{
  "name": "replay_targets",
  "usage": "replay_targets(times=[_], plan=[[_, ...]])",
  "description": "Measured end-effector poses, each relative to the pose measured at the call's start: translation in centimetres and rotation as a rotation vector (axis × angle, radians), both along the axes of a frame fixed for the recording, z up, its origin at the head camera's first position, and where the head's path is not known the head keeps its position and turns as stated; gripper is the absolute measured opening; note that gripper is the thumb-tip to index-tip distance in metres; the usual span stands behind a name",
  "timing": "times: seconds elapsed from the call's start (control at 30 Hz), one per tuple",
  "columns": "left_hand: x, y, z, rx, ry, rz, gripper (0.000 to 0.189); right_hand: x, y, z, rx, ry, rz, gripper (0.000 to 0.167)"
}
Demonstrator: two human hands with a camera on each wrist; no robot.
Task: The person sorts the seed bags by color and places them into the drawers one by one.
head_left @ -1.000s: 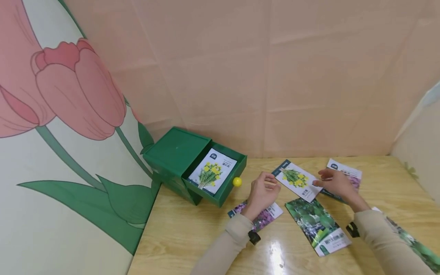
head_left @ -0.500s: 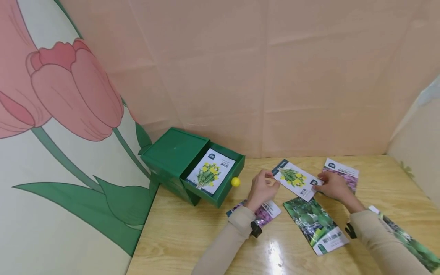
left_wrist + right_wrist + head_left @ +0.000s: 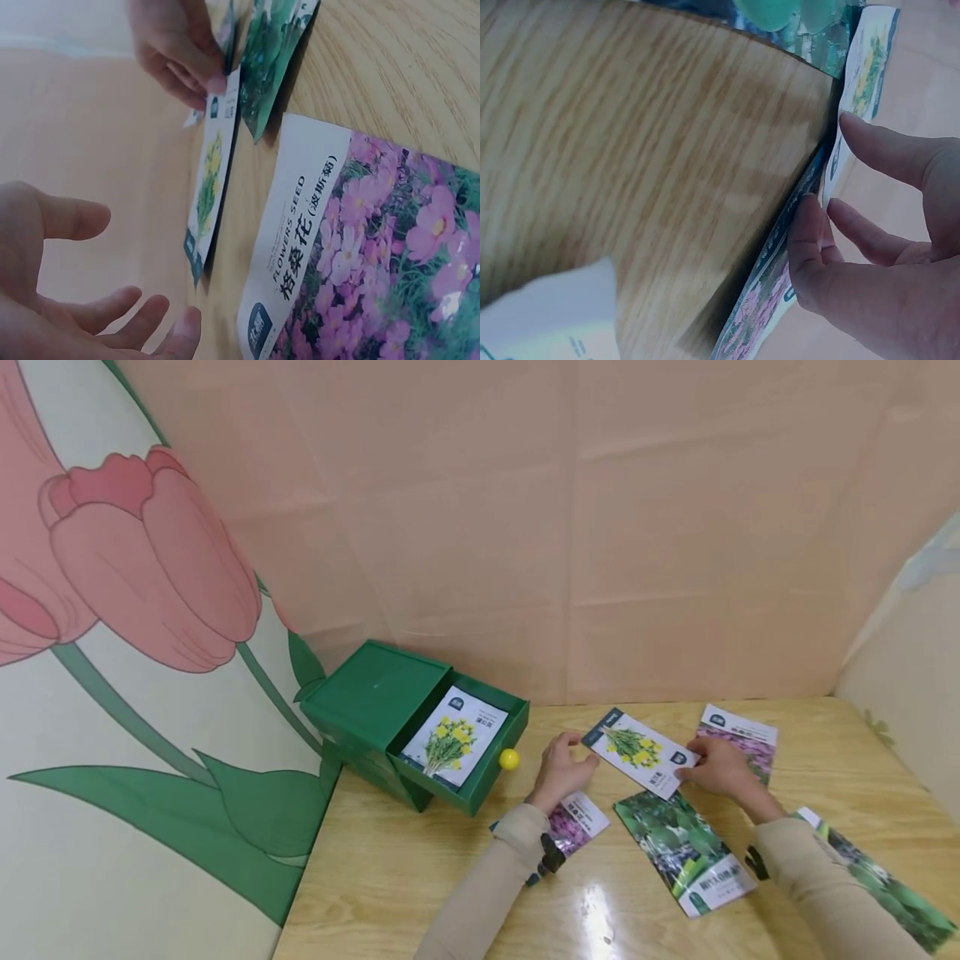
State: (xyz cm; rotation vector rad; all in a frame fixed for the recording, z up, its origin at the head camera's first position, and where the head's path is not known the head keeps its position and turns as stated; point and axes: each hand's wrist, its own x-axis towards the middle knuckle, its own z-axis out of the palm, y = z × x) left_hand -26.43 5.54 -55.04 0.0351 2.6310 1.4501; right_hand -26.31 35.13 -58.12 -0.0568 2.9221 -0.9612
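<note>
A white seed packet [image 3: 637, 752] printed with yellow flowers lies slanted on the table between the hands. My right hand [image 3: 726, 770] pinches its right end, thumb on the printed face, as the right wrist view also shows. My left hand [image 3: 558, 772] hovers by the packet's left end. In the left wrist view its thumb and fingers are spread apart and hold nothing. Beneath the left wrist lies a pink-flower seed packet [image 3: 581, 822], partly covered. Another pink-flower packet [image 3: 756, 747] sits behind the right hand. A green-leaf packet [image 3: 682, 847] lies between the forearms.
At the left stands a green box [image 3: 378, 693] with its drawer [image 3: 491, 781] pulled out. The drawer has a yellow knob [image 3: 509, 759] and holds a yellow-flower packet [image 3: 457, 739]. One more green packet [image 3: 888, 881] lies by the right sleeve. A pink-draped wall [image 3: 675, 568] rises behind the table.
My right fingers have closed on the packet's right end. The left hand's fingers have opened a little beside its left end. The head view has shifted slightly.
</note>
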Motion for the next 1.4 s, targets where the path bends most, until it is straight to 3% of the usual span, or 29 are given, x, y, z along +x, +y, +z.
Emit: replay_targets(times=[0.47,0.67,0.87,1.17,1.4], plan=[[-1.2,0.9,-0.8,-0.095,-0.1,-0.008,0.066,-0.1,-0.1,-0.3,-0.004,-0.02,-0.011,0.053],[-1.3,1.5,-1.0,-0.109,-0.143,-0.008,0.074,-0.1,-0.1,-0.2,-0.009,-0.024,0.007,0.05],[-1.3,1.8,-1.2,-0.119,-0.174,0.01,0.071,0.2,0.1,0.0,-0.028,-0.032,0.005,0.05],[-1.3,1.6,-1.5,-0.123,-0.151,0.008,0.061,0.3,0.2,-0.2,-0.081,0.079,-0.02,0.029],[-0.8,1.4,-0.6,-0.066,-0.164,0.025,0.06,0.0,0.6,-0.4,-0.153,0.149,-0.048,0.024]])
